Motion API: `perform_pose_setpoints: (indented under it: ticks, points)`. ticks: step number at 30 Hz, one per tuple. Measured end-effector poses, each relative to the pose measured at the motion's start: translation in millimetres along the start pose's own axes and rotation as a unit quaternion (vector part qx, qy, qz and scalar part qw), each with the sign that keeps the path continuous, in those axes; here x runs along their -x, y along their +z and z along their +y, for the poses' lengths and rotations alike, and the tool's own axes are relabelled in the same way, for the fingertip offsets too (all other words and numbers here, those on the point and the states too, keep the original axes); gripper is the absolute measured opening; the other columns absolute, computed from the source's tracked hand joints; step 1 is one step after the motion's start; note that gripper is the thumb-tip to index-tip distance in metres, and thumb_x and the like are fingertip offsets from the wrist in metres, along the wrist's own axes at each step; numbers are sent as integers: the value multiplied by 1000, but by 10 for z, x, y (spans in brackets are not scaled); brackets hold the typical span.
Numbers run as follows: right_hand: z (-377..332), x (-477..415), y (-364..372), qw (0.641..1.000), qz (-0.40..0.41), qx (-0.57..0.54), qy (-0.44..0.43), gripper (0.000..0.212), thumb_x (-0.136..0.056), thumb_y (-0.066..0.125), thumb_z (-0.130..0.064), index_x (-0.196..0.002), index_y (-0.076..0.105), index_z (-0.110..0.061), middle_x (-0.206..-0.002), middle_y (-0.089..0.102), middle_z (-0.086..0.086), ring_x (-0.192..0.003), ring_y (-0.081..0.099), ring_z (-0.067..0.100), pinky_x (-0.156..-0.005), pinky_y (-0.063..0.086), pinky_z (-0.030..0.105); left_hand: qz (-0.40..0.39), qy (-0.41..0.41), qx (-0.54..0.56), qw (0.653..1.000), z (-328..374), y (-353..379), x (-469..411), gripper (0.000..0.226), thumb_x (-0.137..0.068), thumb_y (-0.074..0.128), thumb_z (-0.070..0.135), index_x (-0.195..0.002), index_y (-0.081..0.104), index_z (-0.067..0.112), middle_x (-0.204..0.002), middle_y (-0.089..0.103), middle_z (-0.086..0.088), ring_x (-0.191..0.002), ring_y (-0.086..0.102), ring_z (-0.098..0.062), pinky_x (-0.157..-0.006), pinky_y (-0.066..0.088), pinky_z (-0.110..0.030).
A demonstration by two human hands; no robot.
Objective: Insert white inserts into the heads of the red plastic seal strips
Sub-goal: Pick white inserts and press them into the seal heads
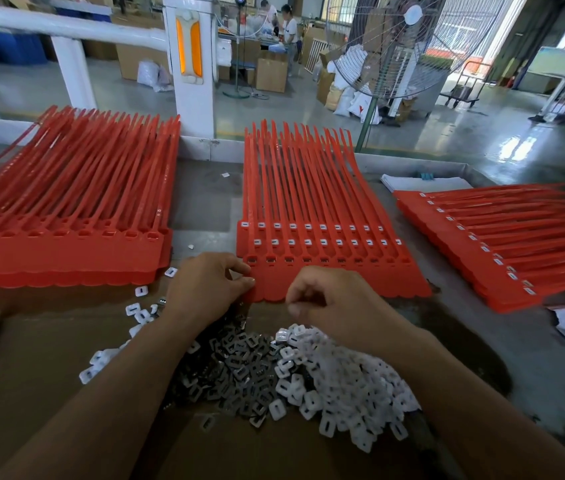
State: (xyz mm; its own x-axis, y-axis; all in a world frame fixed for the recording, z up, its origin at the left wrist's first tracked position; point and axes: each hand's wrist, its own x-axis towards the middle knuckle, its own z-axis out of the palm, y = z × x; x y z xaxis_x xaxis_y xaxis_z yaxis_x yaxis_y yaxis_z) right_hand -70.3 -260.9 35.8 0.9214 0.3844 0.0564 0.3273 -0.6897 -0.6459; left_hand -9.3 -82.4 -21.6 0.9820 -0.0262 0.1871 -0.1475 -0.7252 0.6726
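A stack of red seal strips (pixel 329 237) lies in the middle of the table. Its two farther rows of heads hold white inserts; the nearest row (pixel 326 260) shows open holes. My left hand (pixel 208 285) pinches the near left corner of the top sheet between thumb and forefinger. Just right of it, my right hand (pixel 326 299) hovers over the sheet's near edge with fingers curled toward the thumb; whether they hold an insert is hidden. A heap of white inserts (pixel 343 382) lies on cardboard under my forearms.
A stack of red strips with empty heads (pixel 66 216) lies at the left. Another stack with inserts fitted (pixel 502 244) lies at the right. Dark metal clips (pixel 239 368) mix with the heap. Loose inserts (pixel 135 313) lie scattered. A floor fan (pixel 395 46) stands beyond the table.
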Motion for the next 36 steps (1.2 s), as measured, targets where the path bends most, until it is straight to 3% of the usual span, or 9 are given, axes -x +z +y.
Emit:
perform_pose_setpoints:
  ticks: [4, 8, 15, 17, 21, 23, 28, 36]
  points:
    - [153, -4, -158, 998, 41, 5, 52, 20, -81, 66, -16, -73, 57, -32, -73, 60, -15, -68, 55, -8, -62, 44, 7, -7, 5, -12, 1000, 4, -7, 2, 17, -75, 71, 31, -92, 70, 27, -62, 50, 20, -61, 52, -3, -61, 40, -23]
    - [404, -37, -340, 988, 117, 23, 95, 26, -78, 69, -10, -68, 58, -31, -72, 61, -15, -69, 57, -4, -63, 41, 10, -6, 4, -9, 1000, 7, -8, 7, 17, -76, 70, 31, -92, 70, 27, -62, 50, 21, -61, 50, 2, -56, 38, -22]
    - [1041, -121, -616, 947, 256, -39, 191, 18, -75, 69, 2, -79, 67, -16, -69, 65, -1, -63, 59, 14, -77, 52, 38, -5, 7, -11, 1000, 11, -14, 13, 18, -76, 70, 31, -93, 70, 27, -64, 51, 20, -62, 50, 2, -57, 37, -22]
    - [1159, -129, -653, 939, 266, -48, 211, 15, -75, 68, 2, -84, 70, -9, -68, 65, -2, -60, 57, 13, -76, 51, 35, -4, 9, -11, 1000, 7, -15, 16, 18, -76, 70, 31, -93, 70, 26, -64, 51, 20, -63, 50, 3, -56, 37, -20]
    - [1284, -134, -679, 936, 280, -1, 215, 17, -76, 69, -3, -90, 72, -13, -86, 66, -1, -70, 53, 2, -69, 39, 11, -4, 12, -17, 1000, 9, -14, 14, 17, -76, 70, 31, -93, 70, 26, -64, 50, 21, -62, 48, 4, -54, 35, -16]
    - [1301, -136, -671, 938, 272, 4, 216, 19, -78, 68, -5, -96, 72, -10, -92, 66, 0, -74, 53, 1, -69, 38, 14, -6, 13, -16, 1000, 7, -14, 15, 17, -77, 70, 31, -93, 70, 26, -65, 50, 21, -62, 48, 4, -54, 35, -16]
    - [1322, -146, -652, 943, 258, 20, 211, 21, -79, 67, -5, -100, 71, -7, -104, 68, 8, -94, 56, 9, -86, 35, 19, -9, 8, -14, 1000, 6, -11, 14, 17, -76, 70, 30, -93, 70, 26, -65, 50, 21, -62, 49, 3, -55, 38, -18]
    - [1339, -121, -582, 941, 258, 95, 200, 20, -81, 66, -11, -101, 72, -10, -106, 69, 9, -104, 59, 19, -86, 34, 18, -9, 13, -14, 1000, -2, -14, 30, 16, -76, 70, 30, -92, 70, 25, -64, 51, 20, -63, 51, 1, -63, 42, -23]
